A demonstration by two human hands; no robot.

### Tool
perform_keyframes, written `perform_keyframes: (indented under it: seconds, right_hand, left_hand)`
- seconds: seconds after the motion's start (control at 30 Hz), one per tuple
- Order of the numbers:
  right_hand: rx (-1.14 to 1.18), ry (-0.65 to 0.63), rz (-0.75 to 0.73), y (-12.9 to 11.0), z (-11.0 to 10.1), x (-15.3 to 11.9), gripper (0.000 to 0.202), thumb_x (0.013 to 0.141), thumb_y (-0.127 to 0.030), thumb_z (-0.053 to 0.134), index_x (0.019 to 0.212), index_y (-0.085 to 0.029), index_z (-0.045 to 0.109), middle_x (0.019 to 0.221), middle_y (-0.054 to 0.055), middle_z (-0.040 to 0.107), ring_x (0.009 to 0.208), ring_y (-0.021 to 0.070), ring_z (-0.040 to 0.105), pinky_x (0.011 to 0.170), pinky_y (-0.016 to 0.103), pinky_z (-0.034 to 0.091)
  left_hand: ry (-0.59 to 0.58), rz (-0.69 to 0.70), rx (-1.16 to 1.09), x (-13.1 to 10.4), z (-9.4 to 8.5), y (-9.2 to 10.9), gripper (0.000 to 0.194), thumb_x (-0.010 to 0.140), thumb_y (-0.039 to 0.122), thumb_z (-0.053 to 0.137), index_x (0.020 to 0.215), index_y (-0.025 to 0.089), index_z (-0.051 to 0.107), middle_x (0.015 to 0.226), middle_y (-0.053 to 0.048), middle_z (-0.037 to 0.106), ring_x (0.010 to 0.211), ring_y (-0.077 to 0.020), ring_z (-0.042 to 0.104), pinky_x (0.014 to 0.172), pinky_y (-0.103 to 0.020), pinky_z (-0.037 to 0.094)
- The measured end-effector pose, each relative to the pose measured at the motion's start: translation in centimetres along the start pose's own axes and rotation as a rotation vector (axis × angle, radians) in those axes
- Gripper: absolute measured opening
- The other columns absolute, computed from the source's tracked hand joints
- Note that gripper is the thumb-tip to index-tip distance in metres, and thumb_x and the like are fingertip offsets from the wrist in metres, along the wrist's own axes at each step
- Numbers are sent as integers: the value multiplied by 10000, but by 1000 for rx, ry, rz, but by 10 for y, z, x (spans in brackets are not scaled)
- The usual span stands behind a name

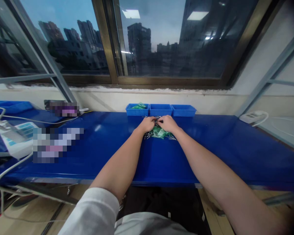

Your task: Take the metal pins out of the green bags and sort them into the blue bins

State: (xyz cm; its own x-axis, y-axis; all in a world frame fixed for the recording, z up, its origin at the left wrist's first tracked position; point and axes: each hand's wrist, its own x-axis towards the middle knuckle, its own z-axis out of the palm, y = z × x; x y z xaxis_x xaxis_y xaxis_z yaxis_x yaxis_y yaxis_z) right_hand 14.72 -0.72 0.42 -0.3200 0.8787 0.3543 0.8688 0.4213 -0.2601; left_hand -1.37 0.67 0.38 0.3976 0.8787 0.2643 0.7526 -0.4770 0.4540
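Observation:
Both my hands meet over a loose pile of small, thin metal pieces [148,134] near the back of the blue table. My left hand [148,124] has its fingers bent in, closed at the pile's far left side. From the right, my right hand [168,123] reaches in with thumb and fingers pinched together, almost touching the left fingertips. Something small and dark shows between the fingertips, too small to name. Green plastic bags [159,132] lie among the metal pieces, just below my hands.
Beyond the pile, three blue bins stand in a row: a left bin [137,112] with green plastic in it, a middle bin [160,112] and a right bin [183,113]. A white device [22,137] with cables sits at left. A white power strip [253,116] lies at right.

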Motion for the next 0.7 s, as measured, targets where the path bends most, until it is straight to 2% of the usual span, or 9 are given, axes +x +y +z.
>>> perform_keyframes:
  seconds: [0.17,0.37,0.57,0.7]
  right_hand:
    - [-22,2,68,-4,0,0,270,830,-361,494,888,-226,720,913,50,712,903,189,608,780,253,407]
    - [28,40,32,-3,1,2,208,775,-250,517,830,-209,714,866,52,712,860,187,619,760,251,415]
    - [222,168,57,-1,-3,2,167,751,-216,523,800,-171,676,807,46,696,744,160,610,691,243,427]
    - [277,213,88,-1,-8,0,150,755,-216,506,752,-163,647,744,40,673,690,153,587,650,248,415]
  left_hand:
    - [4,94,-50,0,3,-2,413,806,141,365,1079,204,668,1093,-19,669,1034,-184,592,933,-240,422]
    - [18,137,-40,-2,3,2,390,797,127,390,1064,196,665,1065,-31,678,994,-188,609,910,-258,438]
    - [119,203,-10,-2,-1,6,339,766,172,508,1073,187,652,1097,-49,663,1014,-197,600,933,-273,431]
    - [192,223,-74,-1,-2,11,336,744,162,550,1064,156,649,1012,-65,682,939,-184,621,902,-276,455]
